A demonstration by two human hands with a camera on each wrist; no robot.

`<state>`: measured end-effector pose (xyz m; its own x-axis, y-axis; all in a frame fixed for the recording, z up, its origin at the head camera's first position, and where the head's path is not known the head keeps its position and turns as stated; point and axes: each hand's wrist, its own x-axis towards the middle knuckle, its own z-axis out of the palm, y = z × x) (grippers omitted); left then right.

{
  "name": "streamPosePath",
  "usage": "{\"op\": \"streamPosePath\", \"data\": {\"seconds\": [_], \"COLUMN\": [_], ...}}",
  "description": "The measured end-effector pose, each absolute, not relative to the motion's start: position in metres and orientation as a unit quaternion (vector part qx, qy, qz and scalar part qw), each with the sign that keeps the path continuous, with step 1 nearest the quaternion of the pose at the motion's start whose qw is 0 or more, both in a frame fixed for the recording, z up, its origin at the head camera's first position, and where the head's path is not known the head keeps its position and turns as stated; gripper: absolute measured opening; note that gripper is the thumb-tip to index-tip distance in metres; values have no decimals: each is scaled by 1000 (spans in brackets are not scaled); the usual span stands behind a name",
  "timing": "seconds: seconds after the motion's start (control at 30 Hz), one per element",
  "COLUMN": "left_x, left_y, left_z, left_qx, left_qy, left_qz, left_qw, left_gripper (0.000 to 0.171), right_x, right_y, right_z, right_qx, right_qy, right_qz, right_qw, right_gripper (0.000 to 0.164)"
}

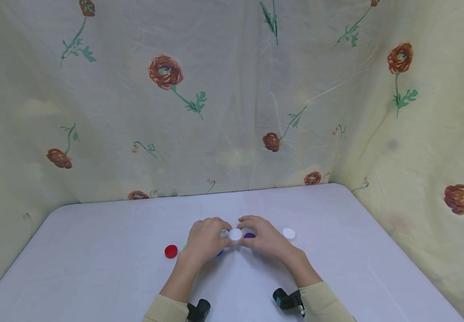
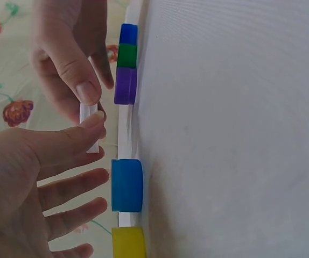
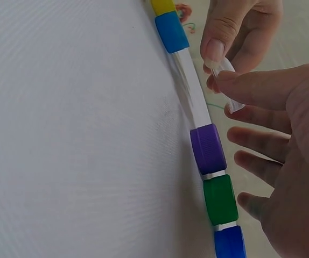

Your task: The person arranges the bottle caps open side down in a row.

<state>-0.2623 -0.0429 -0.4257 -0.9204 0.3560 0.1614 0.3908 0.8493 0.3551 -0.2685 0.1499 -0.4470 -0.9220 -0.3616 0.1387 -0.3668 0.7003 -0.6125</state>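
Observation:
A white bottle cap [image 1: 235,234] is held over the table, pinched from both sides between thumb and fingers. My left hand [image 1: 206,239] grips its left edge and my right hand [image 1: 267,237] its right edge. In the left wrist view the cap [image 2: 89,129] appears edge-on, with the left hand's [image 2: 63,177] other fingers spread apart. Below the hands, a purple cap [image 3: 208,149] stands on the table near the right hand. A light blue cap [image 2: 127,185] and a yellow cap [image 2: 128,242] are near the left hand.
A red cap [image 1: 171,251] lies left of the hands, and another white cap [image 1: 288,234] lies to the right. The right wrist view has a green cap [image 3: 220,200] and a dark blue cap [image 3: 230,243] in line. Flowered cloth [image 1: 232,98] hangs behind the table [image 1: 107,264].

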Motion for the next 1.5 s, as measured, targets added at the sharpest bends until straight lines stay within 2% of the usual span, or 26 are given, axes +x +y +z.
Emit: {"op": "streamPosePath", "data": {"seconds": [1.5], "left_x": [-261], "left_y": [-40], "left_z": [-435], "left_qx": [-188], "left_qy": [-966], "left_qz": [-178], "left_qw": [20], "left_gripper": [32], "right_x": [-270], "right_y": [147], "right_z": [-459], "right_qx": [205], "right_qy": [-933], "right_qz": [296], "right_qw": [2], "right_gripper": [29]}}
